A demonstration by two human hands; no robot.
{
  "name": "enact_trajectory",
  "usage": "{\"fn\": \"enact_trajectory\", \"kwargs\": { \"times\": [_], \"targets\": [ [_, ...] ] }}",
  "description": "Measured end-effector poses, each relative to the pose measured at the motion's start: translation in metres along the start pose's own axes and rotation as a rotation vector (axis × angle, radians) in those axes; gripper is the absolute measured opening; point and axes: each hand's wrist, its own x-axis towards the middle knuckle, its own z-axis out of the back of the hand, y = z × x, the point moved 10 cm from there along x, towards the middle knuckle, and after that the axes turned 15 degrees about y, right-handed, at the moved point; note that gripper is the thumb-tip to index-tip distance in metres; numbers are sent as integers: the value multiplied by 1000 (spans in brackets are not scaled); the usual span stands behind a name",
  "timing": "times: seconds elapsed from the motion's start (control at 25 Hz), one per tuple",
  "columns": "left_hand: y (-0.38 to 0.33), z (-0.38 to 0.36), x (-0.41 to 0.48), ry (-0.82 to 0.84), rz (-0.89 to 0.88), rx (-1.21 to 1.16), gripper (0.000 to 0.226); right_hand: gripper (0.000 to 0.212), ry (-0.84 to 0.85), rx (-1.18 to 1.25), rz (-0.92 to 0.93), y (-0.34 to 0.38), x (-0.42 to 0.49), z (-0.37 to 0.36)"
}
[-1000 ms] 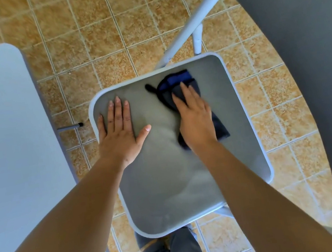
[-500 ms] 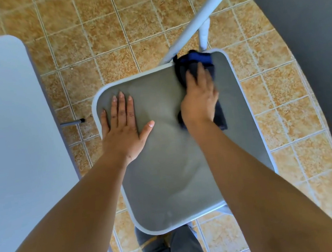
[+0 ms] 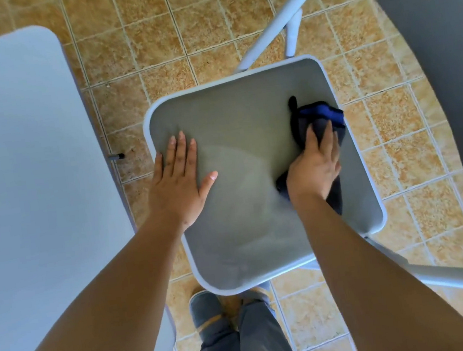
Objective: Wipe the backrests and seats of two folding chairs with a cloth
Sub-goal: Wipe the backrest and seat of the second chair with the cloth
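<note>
A grey folding chair seat (image 3: 241, 121) with a pale rim fills the middle of the view. My right hand (image 3: 315, 165) presses a dark cloth with a blue edge (image 3: 320, 116) flat on the seat's right side, close to the rim. My left hand (image 3: 179, 178) lies flat on the seat's left edge, fingers spread, holding nothing. Damp streaks show on the seat between the hands. The chair's dark grey backrest (image 3: 438, 62) rises at the right. A second chair's pale grey surface (image 3: 25, 171) fills the left.
Tan floor tiles (image 3: 155, 39) surround the chairs. The chair's pale metal frame tubes (image 3: 287, 19) run up from the seat's far edge. My own legs in dark trousers and a grey shoe (image 3: 206, 309) stand just below the seat's near rim.
My right hand has drawn the cloth back from the seat's far edge toward the right side. The left hand stays flat on the seat's left side. The view has shifted.
</note>
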Motion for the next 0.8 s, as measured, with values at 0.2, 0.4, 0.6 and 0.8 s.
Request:
{"fn": "enact_trajectory", "kwargs": {
  "times": [0.2, 0.4, 0.6, 0.8],
  "targets": [
    [0, -10, -9, 44, -14, -78, 72, 54, 54, -107, 368, 66, -71, -46],
    [5, -6, -4, 173, -80, -119, 64, 56, 120, -209, 424, 12, -121, -46],
    [-3, -11, -15, 188, -47, -142, 65, 62, 48, 41, -46, -23, -94, -27],
    [-6, -9, -15, 208, -45, -264, 60, 60, 97, -28, 278, 49, -169, -70]
  ]
}}
